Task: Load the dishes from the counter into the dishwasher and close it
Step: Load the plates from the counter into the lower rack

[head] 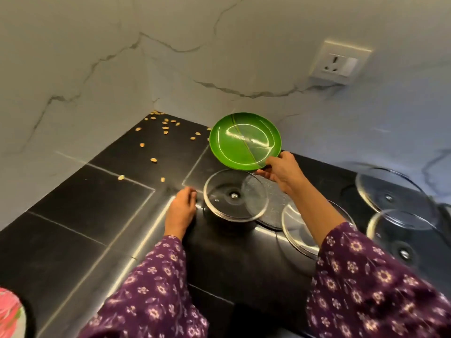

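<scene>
Right hand [280,172], fingers [264,173] pinching tilted green plate [244,140] by its rim, near counter's [73,215] back corner; left hand [181,208] beside glass lid [233,195], fingers loosely curled

I held the plate [245,141] tilted up behind the lidded pot [234,198], my right hand [280,170] gripping its near rim. My left hand [181,207] lay on the counter [85,203] just left of the pot. Right of the pot sat 2 overlapping flat dishes [275,211] — and beyond them, at the far right, 2 glass lids [390,191]. Seeds [166,125] lay scattered in the back-left corner; a wall socket [340,62] sat behind, to the right.
</scene>
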Demonstrator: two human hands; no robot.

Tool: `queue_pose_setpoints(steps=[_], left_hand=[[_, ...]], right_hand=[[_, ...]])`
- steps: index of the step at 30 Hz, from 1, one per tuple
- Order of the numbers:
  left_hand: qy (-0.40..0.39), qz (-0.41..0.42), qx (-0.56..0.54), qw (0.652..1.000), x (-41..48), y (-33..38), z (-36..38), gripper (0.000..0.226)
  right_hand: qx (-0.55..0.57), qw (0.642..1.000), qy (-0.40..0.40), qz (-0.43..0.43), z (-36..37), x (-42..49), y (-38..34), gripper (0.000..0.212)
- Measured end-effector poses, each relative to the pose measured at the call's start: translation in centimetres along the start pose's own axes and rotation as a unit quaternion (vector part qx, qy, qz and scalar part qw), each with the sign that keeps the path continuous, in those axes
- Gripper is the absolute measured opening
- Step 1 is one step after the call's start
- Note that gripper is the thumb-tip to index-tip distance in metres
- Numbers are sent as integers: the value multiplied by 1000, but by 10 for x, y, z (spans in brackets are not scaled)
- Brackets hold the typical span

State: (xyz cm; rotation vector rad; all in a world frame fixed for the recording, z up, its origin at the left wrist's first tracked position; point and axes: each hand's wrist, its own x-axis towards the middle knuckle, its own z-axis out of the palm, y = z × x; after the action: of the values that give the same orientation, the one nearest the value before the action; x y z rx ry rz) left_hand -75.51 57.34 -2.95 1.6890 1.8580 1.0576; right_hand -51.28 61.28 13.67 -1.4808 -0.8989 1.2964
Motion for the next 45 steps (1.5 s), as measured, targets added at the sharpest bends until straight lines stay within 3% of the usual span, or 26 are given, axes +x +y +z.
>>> queue_pose_setpoints(steps=[2, 5, 9, 12, 17, 22, 27, 32, 38, 41, 45], left_hand=[[15, -28, -44, 999, -3, 6, -8, 15], [102, -72, -75, 989, -14, 26, -23, 19], [156, -39, -90, 983, -58, 83, -25, 24], [95, 37, -87, 991, -105, 141, -4, 26], [-33, 169, -128, 977, -190, 229, 61, 39], [-183, 306, -162, 920, -277, 310, 144, 34], [-288, 401, -151, 856, -371, 383, 222, 21], [-380, 432, -133, 807, -466, 443, 296, 34], [-482, 449, -143, 738, -551, 508, 374, 15], [-474, 486, -137, 722, -576, 530, 408, 10], [-450, 555, -83, 694, -597, 561, 457, 22]], right_hand=[[11, 1000, 21, -8, -32, -32, 0, 34], [14, 998, 57, -37, -78, -83, -5, 28], [2, 991, 110, -83, -143, -139, -10, 20], [-43, 973, 191, -126, -200, -176, -7, 10], [-159, 918, 333, -147, -299, -248, 8, 17], [-136, 894, 406, -130, -411, -339, 45, 21], [-235, 836, 492, -56, -515, -436, 102, 29], [-288, 768, 572, -6, -587, -510, 160, 27], [-335, 728, 597, 18, -659, -574, 228, 26], [-344, 736, 577, 78, -690, -591, 265, 29], [-334, 744, 554, 167, -732, -595, 327, 30]])
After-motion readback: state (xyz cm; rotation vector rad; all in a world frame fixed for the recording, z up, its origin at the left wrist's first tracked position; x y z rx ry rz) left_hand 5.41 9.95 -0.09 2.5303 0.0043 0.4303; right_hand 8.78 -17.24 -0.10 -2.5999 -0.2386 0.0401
